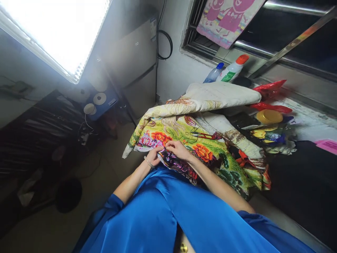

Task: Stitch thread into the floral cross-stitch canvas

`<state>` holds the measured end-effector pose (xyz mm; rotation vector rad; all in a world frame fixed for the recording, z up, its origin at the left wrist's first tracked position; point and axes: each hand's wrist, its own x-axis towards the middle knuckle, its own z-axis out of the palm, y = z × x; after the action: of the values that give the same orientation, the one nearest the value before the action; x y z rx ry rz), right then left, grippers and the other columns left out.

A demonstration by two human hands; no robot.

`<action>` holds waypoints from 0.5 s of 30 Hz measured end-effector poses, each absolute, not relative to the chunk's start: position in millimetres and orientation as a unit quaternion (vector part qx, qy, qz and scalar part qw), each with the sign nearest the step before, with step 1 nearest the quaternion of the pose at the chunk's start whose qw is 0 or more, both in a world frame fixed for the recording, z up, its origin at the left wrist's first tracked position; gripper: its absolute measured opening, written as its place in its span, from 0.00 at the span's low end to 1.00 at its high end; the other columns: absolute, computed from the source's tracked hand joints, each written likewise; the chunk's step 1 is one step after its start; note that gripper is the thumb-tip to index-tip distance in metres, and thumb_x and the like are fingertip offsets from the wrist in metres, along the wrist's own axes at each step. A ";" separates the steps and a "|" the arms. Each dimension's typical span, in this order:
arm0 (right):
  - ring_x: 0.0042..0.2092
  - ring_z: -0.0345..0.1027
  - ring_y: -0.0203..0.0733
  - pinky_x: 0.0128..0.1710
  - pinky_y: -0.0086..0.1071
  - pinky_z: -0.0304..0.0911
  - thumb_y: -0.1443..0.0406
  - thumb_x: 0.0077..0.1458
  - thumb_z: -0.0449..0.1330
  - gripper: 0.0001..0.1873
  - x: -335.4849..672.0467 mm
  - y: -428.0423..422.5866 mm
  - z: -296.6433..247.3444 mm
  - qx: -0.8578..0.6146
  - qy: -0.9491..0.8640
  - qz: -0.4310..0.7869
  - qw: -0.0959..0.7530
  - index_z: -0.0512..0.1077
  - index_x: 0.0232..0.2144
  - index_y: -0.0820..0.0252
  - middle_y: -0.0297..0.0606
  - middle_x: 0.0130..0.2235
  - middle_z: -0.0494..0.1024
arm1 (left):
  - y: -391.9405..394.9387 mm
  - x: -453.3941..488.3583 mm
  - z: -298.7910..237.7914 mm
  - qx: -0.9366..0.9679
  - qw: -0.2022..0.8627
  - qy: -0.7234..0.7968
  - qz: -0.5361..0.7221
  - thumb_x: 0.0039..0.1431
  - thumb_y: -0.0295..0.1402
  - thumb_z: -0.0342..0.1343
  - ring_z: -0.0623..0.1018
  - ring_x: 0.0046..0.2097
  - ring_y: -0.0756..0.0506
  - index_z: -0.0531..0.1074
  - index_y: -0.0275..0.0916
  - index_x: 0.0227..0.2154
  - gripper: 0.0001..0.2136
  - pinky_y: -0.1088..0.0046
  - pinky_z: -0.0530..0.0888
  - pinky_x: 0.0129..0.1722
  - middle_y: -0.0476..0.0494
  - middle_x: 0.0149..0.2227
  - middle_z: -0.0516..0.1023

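A large cloth with bright flowers on green and yellow (200, 147) lies bunched in front of me, its pale back side folded over at the top. My left hand (153, 156) is closed on the cloth's near edge, a thin bracelet on its wrist. Right beside it, my right hand (179, 149) pinches the same dark, patterned edge with its fingers curled. A small pair of red-handled scissors (205, 135) rests on the cloth just beyond my right hand. My blue shiny garment (168, 214) fills the bottom of the view.
Two plastic bottles (229, 70) stand by the window ledge behind the cloth. A yellow lid (269, 116) and red plastic pieces (271, 105) lie at the right. A bright light panel (55, 31) hangs upper left; a small fridge (134, 59) stands behind. Floor clutter sits at the left.
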<state>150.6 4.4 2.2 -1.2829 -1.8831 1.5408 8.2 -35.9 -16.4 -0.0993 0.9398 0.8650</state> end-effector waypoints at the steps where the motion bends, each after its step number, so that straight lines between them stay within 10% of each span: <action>1: 0.27 0.63 0.35 0.30 0.28 0.59 0.66 0.45 0.53 0.08 150.9 4.9 2.5 -0.455 -0.671 0.552 0.195 0.72 0.23 0.62 0.32 0.23 0.73 | -36.1 8.9 -15.7 -0.047 0.801 0.439 0.404 0.37 0.22 0.62 0.78 0.37 0.40 0.71 0.36 0.19 0.06 0.64 0.72 0.42 0.43 0.22 0.76; 15: 0.29 0.68 0.38 0.32 0.30 0.59 0.67 0.49 0.54 0.10 147.9 1.6 20.1 -0.508 -0.733 0.430 0.143 0.75 0.23 0.59 0.35 0.25 0.77 | -35.0 9.8 -9.8 -0.028 0.778 0.460 0.427 0.36 0.22 0.60 0.72 0.24 0.50 0.70 0.36 0.15 0.06 0.70 0.70 0.36 0.49 0.16 0.72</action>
<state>147.9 1.6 20.1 -1.4647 -2.1132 1.2394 9.8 -35.0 -9.8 -0.0607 0.9950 0.9229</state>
